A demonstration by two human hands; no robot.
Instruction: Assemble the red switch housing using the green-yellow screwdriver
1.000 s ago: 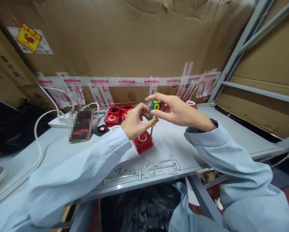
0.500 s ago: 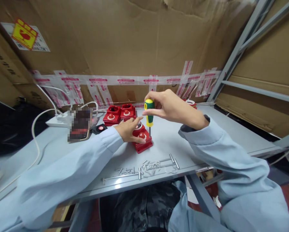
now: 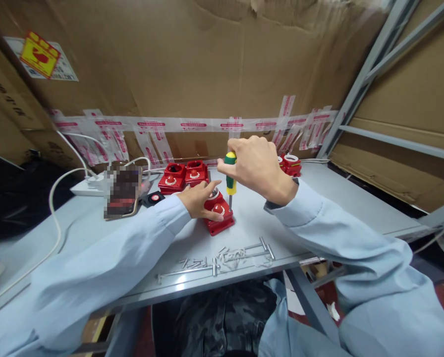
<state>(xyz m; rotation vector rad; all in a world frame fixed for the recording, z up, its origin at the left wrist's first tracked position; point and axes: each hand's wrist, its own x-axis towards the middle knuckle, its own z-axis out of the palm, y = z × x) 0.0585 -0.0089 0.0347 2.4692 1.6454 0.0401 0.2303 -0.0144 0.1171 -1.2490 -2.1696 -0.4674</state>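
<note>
Screwdriver [image 3: 230, 173] upright as before, right hand [image 3: 255, 166] seemingly rotated

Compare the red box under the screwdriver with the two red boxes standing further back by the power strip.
The near red box is pressed down by the left hand, and the screwdriver in the right hand stands upright on it; the back red boxes sit untouched. The near one is alone and turned at an angle; the back ones stand side by side. All are red with a round middle.
</note>
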